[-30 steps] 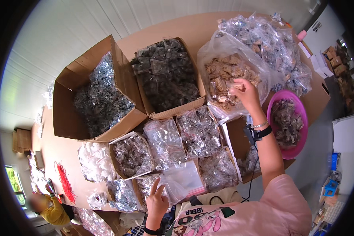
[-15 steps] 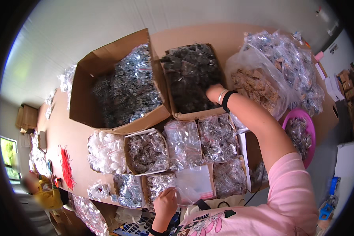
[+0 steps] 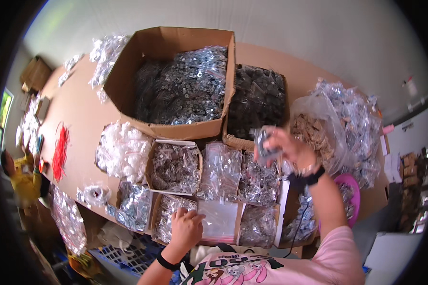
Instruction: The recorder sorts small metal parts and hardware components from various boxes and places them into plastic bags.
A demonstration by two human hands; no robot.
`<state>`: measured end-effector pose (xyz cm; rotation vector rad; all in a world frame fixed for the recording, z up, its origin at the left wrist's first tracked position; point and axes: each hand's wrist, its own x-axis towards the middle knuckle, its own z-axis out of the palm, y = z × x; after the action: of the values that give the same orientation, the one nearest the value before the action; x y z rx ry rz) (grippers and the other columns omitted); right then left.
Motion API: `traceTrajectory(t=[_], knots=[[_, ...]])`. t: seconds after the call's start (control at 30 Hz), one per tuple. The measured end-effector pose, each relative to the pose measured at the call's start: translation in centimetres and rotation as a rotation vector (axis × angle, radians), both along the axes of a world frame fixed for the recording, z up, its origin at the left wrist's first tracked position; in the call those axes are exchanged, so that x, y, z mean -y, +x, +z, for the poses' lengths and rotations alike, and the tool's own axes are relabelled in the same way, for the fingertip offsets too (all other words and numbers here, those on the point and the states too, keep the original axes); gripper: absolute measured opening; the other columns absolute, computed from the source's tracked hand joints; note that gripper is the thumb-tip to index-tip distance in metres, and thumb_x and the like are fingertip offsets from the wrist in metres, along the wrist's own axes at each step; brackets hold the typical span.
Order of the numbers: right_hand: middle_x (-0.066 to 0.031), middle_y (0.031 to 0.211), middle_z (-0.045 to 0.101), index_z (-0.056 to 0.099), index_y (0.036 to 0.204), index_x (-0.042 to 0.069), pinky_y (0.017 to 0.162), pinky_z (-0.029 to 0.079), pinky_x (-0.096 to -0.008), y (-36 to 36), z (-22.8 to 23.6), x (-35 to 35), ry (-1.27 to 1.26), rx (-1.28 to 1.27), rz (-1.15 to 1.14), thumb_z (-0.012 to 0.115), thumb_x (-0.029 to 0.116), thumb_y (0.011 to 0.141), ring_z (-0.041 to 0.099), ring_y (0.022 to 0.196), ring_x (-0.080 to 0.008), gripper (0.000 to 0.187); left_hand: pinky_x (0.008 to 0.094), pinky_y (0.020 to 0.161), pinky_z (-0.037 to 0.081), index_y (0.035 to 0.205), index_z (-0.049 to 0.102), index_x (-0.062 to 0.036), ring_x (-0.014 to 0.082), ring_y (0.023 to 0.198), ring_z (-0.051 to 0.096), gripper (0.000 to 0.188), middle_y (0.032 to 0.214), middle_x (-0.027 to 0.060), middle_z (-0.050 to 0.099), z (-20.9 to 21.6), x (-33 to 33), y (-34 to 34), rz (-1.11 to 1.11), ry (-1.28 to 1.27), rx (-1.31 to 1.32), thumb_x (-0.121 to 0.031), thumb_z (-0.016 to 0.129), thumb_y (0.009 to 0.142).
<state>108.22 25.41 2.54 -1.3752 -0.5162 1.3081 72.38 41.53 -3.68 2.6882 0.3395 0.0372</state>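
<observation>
Grips a small clear packet (image 3: 263, 145) of dark contents in the bent fingers of the right hand (image 3: 290, 148), lifted out of the carton (image 3: 238, 141) of dark packets (image 3: 257, 102) after reaching deep inside half a second ago. Holds the right hand just nearer than that carton's front wall, forearm slanting in from the lower right. Has moved the left hand (image 3: 188, 227) slightly forward, back upward, fingers curled beside a stack of flat clear bags (image 3: 218, 221); cannot tell whether pinching one. Has, just right of and beyond the right hand, a translucent sack (image 3: 335, 135) of tan packets (image 3: 311, 135), and to its lower right, partly behind the forearm, a pink basin (image 3: 356, 190) of clear packets. Has shiny silvery packets (image 3: 167, 216) just left of the left hand, boxed grey packets (image 3: 176, 171) beyond it, white packets (image 3: 123, 149) farther left, and, farthest beyond, a big open carton (image 3: 176, 131) with a heap of packeted washers (image 3: 195, 88).
</observation>
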Motion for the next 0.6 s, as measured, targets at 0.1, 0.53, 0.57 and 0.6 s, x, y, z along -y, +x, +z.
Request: traceTrajectory(t=[0.1,0.53,0.57,0.6], knots=[[-0.0142,0.090,0.063,0.045,0.131,0.006,0.041,0.053,-0.0270,-9.7,0.3,0.5,0.086,-0.478,0.128,0.061,0.025,0.087,0.071,0.074,-0.0269,0.051,0.0352,0.084,0.049,0.100,0.072,-0.0115,0.0267,0.091,0.056,0.032,0.098,0.0030,0.064,-1.1,0.4,-0.4,0.029,-0.117,-0.061,-0.004,0.061,0.072],[-0.0152,0.112,0.063,0.053,0.124,0.002,0.088,0.056,-0.0420,-25.6,-12.1,1.3,-0.212,-0.885,-0.347,0.049,0.015,0.102,0.065,0.103,-0.0303,0.026,0.0428,0.091,0.050,0.136,0.048,0.0020,0.0397,0.110,0.052,0.062,0.129,0.0186,0.052,-1.7,4.6,-1.5,0.010,-0.374,-0.038,-0.003,0.061,0.075],[-0.0152,0.112,0.063,0.053,0.124,0.002,0.088,0.056,-0.0420,-25.9,-11.7,1.0,-0.217,-0.873,-0.344,0.049,0.015,0.102,0.065,0.103,-0.0303,0.026,0.0428,0.091,0.050,0.136,0.048,0.0020,0.0397,0.110,0.052,0.062,0.129,0.0186,0.052,-1.9,4.7,-1.7,0.014,-0.379,-0.026,-0.003,0.061,0.075],[-0.0158,0.116,0.061,0.051,0.126,0.001,0.092,0.054,-0.0416,-26.5,-10.6,0.0,-0.363,-0.623,-0.309,0.046,0.013,0.102,0.064,0.106,-0.0308,0.027,0.0427,0.091,0.050,0.137,0.046,0.0022,0.0399,0.110,0.052,0.064,0.130,0.0194,0.051,-1.9,4.7,-1.9,0.028,-0.369,-0.025,-0.003,0.061,0.075]])
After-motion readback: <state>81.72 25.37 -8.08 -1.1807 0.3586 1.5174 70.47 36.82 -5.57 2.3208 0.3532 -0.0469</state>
